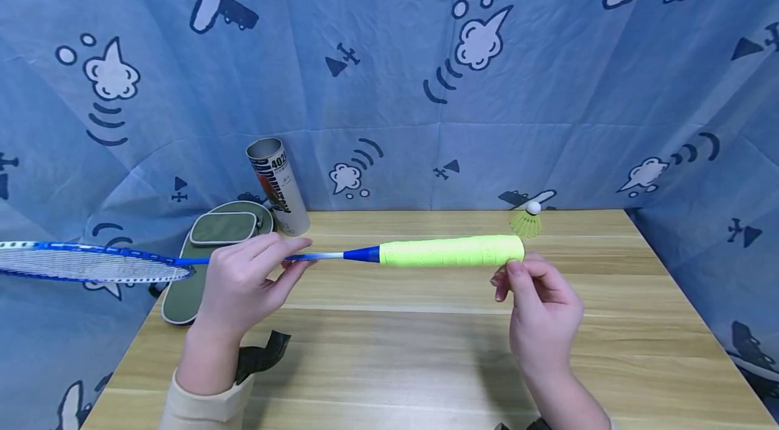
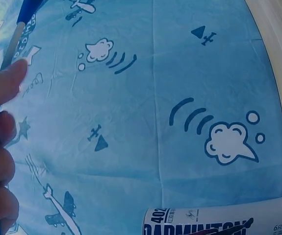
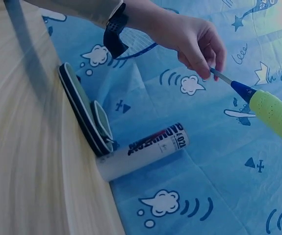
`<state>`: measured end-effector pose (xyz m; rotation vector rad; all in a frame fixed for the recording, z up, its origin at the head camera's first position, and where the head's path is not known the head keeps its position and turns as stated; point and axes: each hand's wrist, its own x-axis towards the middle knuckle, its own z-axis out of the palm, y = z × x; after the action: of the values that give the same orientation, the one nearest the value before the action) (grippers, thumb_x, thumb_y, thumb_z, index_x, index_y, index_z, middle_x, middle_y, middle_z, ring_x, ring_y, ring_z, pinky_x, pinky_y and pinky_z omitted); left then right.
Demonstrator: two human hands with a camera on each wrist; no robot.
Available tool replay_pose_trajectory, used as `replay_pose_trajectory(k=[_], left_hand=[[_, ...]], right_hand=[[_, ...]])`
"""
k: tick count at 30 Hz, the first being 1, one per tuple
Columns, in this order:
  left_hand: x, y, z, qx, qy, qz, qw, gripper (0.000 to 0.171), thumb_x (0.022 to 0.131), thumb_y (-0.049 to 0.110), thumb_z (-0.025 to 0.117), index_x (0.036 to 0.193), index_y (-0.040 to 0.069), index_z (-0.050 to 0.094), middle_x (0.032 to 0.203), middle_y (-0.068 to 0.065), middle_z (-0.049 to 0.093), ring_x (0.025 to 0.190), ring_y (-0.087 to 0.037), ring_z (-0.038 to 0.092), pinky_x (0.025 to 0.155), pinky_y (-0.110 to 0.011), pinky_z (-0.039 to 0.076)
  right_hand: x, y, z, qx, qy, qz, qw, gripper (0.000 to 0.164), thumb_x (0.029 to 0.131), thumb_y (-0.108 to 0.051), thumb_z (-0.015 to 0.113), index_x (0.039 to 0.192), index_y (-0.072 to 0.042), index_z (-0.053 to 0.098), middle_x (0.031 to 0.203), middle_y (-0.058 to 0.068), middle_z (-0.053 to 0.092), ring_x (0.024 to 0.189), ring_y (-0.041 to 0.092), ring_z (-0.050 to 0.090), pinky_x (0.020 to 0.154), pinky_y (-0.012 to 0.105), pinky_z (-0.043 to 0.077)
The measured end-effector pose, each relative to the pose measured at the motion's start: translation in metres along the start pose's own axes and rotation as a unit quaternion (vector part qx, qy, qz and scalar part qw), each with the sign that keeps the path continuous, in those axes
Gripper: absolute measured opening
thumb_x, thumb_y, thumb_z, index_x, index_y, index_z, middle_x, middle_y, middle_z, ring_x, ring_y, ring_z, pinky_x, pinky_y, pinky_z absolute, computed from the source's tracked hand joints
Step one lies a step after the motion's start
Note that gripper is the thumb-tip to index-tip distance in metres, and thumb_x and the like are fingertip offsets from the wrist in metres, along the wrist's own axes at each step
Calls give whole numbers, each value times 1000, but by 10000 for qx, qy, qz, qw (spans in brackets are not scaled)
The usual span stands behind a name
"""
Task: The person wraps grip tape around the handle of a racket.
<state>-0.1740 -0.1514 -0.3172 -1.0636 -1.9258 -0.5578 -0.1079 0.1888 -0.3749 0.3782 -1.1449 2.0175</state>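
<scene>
A badminton racket with a bright yellow-green grip [image 1: 450, 251] is held level above the table, its blue-framed head [image 1: 91, 262] off to the left. My left hand [image 1: 243, 281] pinches the thin shaft [image 1: 325, 255] between thumb and fingers; the right wrist view shows this pinch too, close to the blue cone [image 3: 241, 90]. At the butt end of the grip, my right hand [image 1: 544, 315] holds on with thumb and fingertips. Part of the shaft is hidden behind the left hand.
On the wooden table [image 1: 389, 362], a shuttlecock tube [image 1: 282, 190] stands at the back left beside a green zipped case [image 1: 182, 291]. A yellow shuttlecock [image 1: 527, 219] sits at the back right edge. Blue printed cloth [image 1: 389, 92] hangs behind.
</scene>
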Motion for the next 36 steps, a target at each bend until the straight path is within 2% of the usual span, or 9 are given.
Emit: replay_pose_trajectory(k=[4,11,17,23,25,27,30,32,36], left_hand=[[0,-1,0,-58,71,42,9999,27,101,33,68,90,10,79,77,2,72,57,-11,62,50,-27,48],[-1,0,-1,-38,-16,-63,10000,32,101,36,67,87,11,79,77,2,73,56,-12,63,50,-25,47],[-1,1,-1,-1,-126,26,9999,33,103,36,65,86,11,78,75,3,73,58,-12,65,51,-30,53],[-2,1,1,-81,-218,97,9997,34,104,37,63,84,12,76,72,4,71,57,-11,65,51,-30,53],[-2,2,2,-136,-228,128,9996,34,104,36,63,83,13,75,71,5,71,56,-10,65,50,-29,52],[-2,4,2,-170,-268,154,9994,34,104,36,62,82,13,75,71,6,70,55,-9,65,50,-28,51],[-2,6,4,-172,-371,167,9990,32,103,35,62,83,14,75,70,7,70,55,-8,65,50,-28,51],[-2,8,5,-156,-405,159,9989,31,103,35,63,83,14,75,69,8,69,54,-8,63,49,-29,50],[-2,9,8,-143,-445,135,9988,32,104,36,62,83,15,75,68,9,68,51,-7,59,48,-28,48]], right_hand=[[-1,-1,0,-136,64,-37,9999,12,93,24,52,85,23,59,80,17,65,64,22,63,53,25,51],[-1,-1,1,202,-135,-206,9995,14,93,27,47,86,24,58,81,19,64,67,24,63,55,27,51],[0,-3,1,-297,164,-116,9994,14,93,23,54,80,23,59,75,16,66,62,21,63,52,25,51],[1,-1,0,-374,413,-163,9983,19,92,22,56,73,19,54,72,14,62,58,20,59,50,25,49],[1,-1,-1,-342,447,-215,9982,13,92,22,56,81,16,55,79,14,63,62,20,60,50,25,49],[1,-2,-2,-328,392,-242,9984,6,94,20,54,96,15,56,88,17,66,67,21,64,52,26,52],[3,-3,-3,-552,181,-265,9980,18,98,16,51,116,20,55,98,18,70,73,20,67,55,26,56],[5,-4,-4,-878,49,-299,9957,22,100,14,51,118,25,55,96,16,72,69,18,67,56,24,56],[7,-4,-6,-1438,-2,-365,9889,20,101,11,52,109,28,61,93,11,73,62,13,65,59,21,56]])
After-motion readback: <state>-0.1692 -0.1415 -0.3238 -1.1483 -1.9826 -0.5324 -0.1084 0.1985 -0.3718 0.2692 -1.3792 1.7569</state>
